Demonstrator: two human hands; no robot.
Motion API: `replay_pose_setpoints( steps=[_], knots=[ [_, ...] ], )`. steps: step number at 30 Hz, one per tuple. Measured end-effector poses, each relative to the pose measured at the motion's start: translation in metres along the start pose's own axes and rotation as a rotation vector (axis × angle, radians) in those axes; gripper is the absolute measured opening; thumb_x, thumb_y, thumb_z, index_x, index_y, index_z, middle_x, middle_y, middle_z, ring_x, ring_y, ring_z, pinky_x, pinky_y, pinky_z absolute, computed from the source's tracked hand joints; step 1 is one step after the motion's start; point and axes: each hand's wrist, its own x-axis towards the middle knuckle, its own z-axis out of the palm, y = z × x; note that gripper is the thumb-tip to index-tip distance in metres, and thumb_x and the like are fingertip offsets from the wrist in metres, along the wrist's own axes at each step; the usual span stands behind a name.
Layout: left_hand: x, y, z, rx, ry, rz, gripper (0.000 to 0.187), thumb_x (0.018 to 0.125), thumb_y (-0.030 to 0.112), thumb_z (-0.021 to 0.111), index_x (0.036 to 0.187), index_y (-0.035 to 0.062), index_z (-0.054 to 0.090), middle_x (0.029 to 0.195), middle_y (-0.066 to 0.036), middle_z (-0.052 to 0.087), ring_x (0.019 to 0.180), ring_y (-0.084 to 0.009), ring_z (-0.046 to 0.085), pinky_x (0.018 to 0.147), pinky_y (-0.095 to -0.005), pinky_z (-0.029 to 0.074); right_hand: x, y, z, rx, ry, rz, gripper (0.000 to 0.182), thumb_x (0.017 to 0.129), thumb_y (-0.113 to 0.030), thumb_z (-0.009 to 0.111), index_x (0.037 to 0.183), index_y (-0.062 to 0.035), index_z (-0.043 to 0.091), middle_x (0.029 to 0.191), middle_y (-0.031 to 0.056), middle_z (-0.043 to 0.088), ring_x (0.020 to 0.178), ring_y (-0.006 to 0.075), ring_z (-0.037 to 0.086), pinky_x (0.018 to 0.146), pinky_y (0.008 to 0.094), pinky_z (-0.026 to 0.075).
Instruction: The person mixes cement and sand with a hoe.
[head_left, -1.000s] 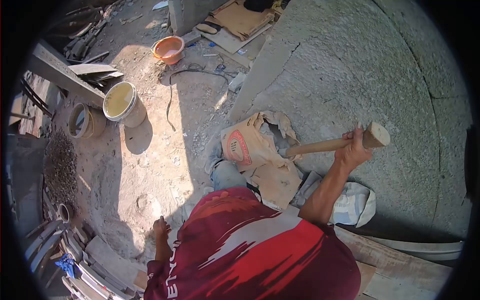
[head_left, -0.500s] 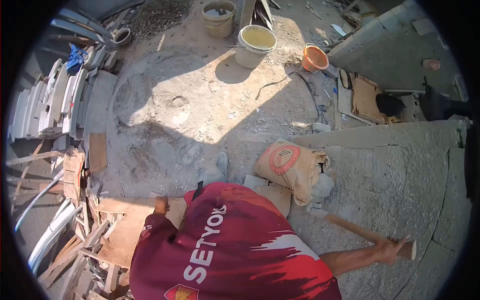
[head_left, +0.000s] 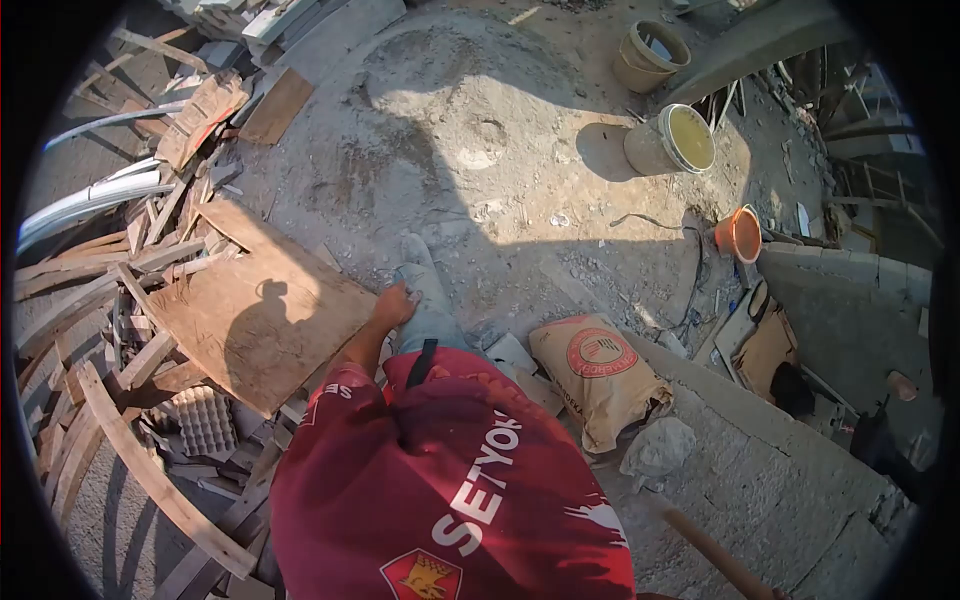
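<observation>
My left hand [head_left: 398, 304] is closed beside the knee of my dusty trousers [head_left: 430, 310]; whether anything is inside its curled fingers is hidden. A wooden board [head_left: 270, 310] bearing my shadow lies just left of that hand. My right hand is out of view below the frame. At the bottom right, a wooden handle [head_left: 715, 548] slants down out of the picture, its lower end cut off. The paper sack [head_left: 600, 370] with a red round print lies on the ground right of my legs, a pale lump [head_left: 658, 446] next to it.
Two pale buckets [head_left: 650, 58] and an orange bucket [head_left: 738, 236] stand ahead to the right. Scrap timber [head_left: 160, 470] and an egg tray [head_left: 205, 420] lie at the left. A low concrete edge [head_left: 740, 390] runs along the right.
The view has turned, so the buckets and sack appear further right. My left hand has shifted from over the board to my knee. My right hand, earlier at the handle, has left view.
</observation>
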Motion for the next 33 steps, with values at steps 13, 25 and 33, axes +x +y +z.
replay_pose_setpoints(
  steps=[13,25,33],
  knots=[
    [-0.046,-0.176,-0.008,-0.328,0.327,-0.558,0.034,0.079,0.029,0.061,0.088,-0.0029,0.061,0.087,-0.024,0.064,0.087,-0.0387,0.062,0.077,-0.0433,0.048,-0.273,-0.126,0.321,0.434,-1.066,0.221,0.014,0.090,-0.015,0.059,0.095,-0.0034,0.052,0.071,0.0024,0.050,0.060,0.0099,0.046,0.058,0.0271,0.042],
    [-0.002,-0.209,-0.114,-0.693,0.373,-0.814,0.032,0.083,0.028,0.060,0.093,-0.0024,0.062,0.086,-0.023,0.064,0.081,-0.0350,0.064,0.072,-0.0397,0.048,-0.705,-0.233,0.602,0.588,-2.017,-0.128,0.020,0.074,0.003,0.069,0.076,-0.0043,0.051,0.079,0.0083,0.058,0.073,0.0181,0.058,0.071,0.0313,0.047],
    [0.155,-0.057,-0.328,-1.215,0.618,-0.114,0.042,0.091,0.025,0.057,0.123,-0.0009,0.048,0.099,-0.013,0.057,0.084,-0.0189,0.057,0.071,-0.0294,0.048,-0.907,-0.282,0.572,0.984,-2.286,-0.976,0.024,0.065,0.001,0.074,0.078,-0.0057,0.054,0.079,0.0071,0.055,0.075,0.0247,0.054,0.069,0.0341,0.045]
  ],
)
